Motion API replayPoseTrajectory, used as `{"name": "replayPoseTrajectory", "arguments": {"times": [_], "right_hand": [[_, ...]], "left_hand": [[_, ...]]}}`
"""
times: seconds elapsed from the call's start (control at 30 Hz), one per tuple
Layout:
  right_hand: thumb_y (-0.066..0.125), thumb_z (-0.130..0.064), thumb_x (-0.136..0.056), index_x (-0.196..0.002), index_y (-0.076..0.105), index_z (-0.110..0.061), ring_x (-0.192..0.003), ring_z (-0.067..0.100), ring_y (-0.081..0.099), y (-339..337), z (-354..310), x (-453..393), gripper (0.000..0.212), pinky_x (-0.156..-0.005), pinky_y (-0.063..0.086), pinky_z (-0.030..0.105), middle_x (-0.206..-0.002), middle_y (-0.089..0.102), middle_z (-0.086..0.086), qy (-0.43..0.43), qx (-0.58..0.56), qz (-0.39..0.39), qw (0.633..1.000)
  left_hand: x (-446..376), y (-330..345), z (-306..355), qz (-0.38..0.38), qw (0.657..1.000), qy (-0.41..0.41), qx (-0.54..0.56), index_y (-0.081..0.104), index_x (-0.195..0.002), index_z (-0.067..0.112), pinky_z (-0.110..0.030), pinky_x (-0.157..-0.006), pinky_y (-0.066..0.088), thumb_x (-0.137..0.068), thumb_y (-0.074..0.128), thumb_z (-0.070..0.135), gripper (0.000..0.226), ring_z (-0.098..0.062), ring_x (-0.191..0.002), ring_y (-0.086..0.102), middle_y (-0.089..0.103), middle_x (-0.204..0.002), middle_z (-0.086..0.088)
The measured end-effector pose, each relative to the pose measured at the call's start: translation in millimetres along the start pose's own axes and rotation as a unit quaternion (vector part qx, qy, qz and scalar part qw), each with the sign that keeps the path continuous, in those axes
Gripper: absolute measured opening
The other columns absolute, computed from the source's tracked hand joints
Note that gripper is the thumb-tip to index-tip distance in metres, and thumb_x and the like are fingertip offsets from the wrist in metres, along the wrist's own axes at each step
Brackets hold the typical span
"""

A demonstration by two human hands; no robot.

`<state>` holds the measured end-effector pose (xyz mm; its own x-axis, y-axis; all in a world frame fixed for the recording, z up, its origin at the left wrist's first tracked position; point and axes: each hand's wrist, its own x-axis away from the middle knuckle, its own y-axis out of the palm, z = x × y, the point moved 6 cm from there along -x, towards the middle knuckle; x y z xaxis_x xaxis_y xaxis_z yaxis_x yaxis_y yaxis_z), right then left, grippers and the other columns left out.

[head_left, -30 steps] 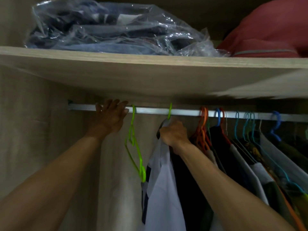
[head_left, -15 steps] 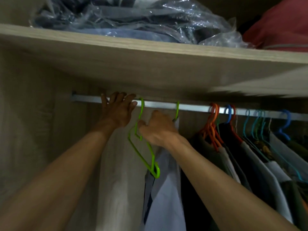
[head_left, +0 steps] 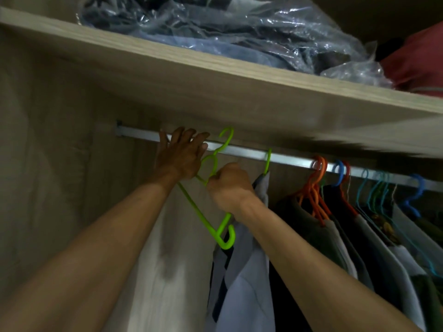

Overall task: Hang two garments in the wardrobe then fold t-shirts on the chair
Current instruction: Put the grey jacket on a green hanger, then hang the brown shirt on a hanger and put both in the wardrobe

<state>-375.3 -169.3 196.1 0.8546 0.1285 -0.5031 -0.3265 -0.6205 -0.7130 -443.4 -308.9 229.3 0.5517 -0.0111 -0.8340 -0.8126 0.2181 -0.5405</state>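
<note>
An empty bright green hanger [head_left: 209, 213] is off the silver wardrobe rail [head_left: 292, 161], its hook raised in front of the rail. My right hand [head_left: 230, 185] is closed around its neck. My left hand [head_left: 180, 154] rests on the rail just left of the hanger, fingers spread over the bar. To the right of my right hand a pale grey-white garment [head_left: 247, 271] hangs on a second green hanger [head_left: 268, 161].
Further right on the rail hang dark and light clothes on orange hangers [head_left: 316, 188], blue hangers [head_left: 414, 195] and teal ones. A wooden shelf [head_left: 215, 75] above holds a clear plastic bag of clothes [head_left: 239, 27] and a red bundle [head_left: 419, 63]. The wardrobe's left wall [head_left: 43, 164] is close.
My right hand let go of the hanging grey-white garment, moved left and took the empty green hanger, lifting its hook off the rail. My left hand stayed on the rail.
</note>
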Motion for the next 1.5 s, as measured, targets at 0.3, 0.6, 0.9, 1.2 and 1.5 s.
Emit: {"name": "replayPoseTrajectory", "arguments": {"times": [0.3, 0.6, 0.9, 1.2, 1.5], "right_hand": [[0.055, -0.027, -0.079, -0.079, 0.068, -0.007, -0.076, 0.036, 0.069, -31.2, 3.6, 33.3, 0.024, -0.068, 0.056, 0.039, -0.08, 0.07, 0.015, -0.04, -0.105, 0.004, 0.994], [0.056, -0.018, -0.102, -0.088, 0.061, 0.005, -0.028, 0.009, 0.035, -53.1, 38.8, 79.5, 0.028, -0.032, 0.025, 0.017, -0.055, 0.046, 0.011, -0.152, -0.212, -0.149, 0.954], [0.061, -0.026, -0.097, -0.066, 0.06, -0.016, -0.05, 0.002, 0.042, -46.8, 43.8, 141.4, 0.032, -0.056, 0.039, 0.026, -0.053, 0.054, -0.006, -0.319, -0.147, -0.158, 0.923], [0.062, -0.041, -0.095, -0.062, 0.055, -0.008, -0.04, 0.004, 0.037, -29.9, -31.0, 253.9, 0.048, -0.05, 0.032, 0.029, -0.044, 0.045, -0.006, -0.398, -0.215, -0.24, 0.859], [0.065, -0.049, -0.092, -0.077, 0.069, -0.018, -0.062, 0.014, 0.058, -47.1, -144.7, 449.3, 0.035, -0.058, 0.042, 0.028, -0.071, 0.068, 0.001, -0.469, -0.259, -0.382, 0.753]], "left_hand": [[24.9, -7.8, -4.7, -0.079, 0.993, 0.008, 0.09, 0.031, -0.154, 0.032, -0.047, -0.124, 0.01, -0.095, 0.014, 0.055, 0.066, -0.028, -0.154, 0.009, 0.022, -0.164, -0.009], [140.7, -87.4, 21.8, -0.051, 0.991, -0.066, 0.106, 0.056, -0.109, -0.001, -0.041, -0.084, 0.043, -0.105, 0.039, 0.042, 0.047, -0.045, -0.103, 0.059, 0.062, -0.105, -0.029], [269.4, -182.3, 68.8, -0.025, 0.984, -0.17, -0.047, 0.04, -0.076, 0.023, -0.035, -0.061, 0.033, -0.1, 0.044, 0.053, 0.039, -0.03, -0.068, 0.045, 0.046, -0.06, 0.003], [403.3, -311.5, 102.2, -0.056, 0.933, -0.309, -0.173, 0.044, -0.07, 0.028, -0.034, -0.065, 0.04, -0.095, 0.041, 0.067, 0.046, -0.019, -0.07, 0.05, 0.053, -0.063, 0.009], [568.9, -496.6, 161.1, -0.026, 0.873, -0.422, -0.243, 0.043, -0.061, 0.026, -0.039, -0.062, 0.043, -0.092, 0.048, 0.066, 0.051, -0.022, -0.062, 0.044, 0.044, -0.054, 0.009]]}}
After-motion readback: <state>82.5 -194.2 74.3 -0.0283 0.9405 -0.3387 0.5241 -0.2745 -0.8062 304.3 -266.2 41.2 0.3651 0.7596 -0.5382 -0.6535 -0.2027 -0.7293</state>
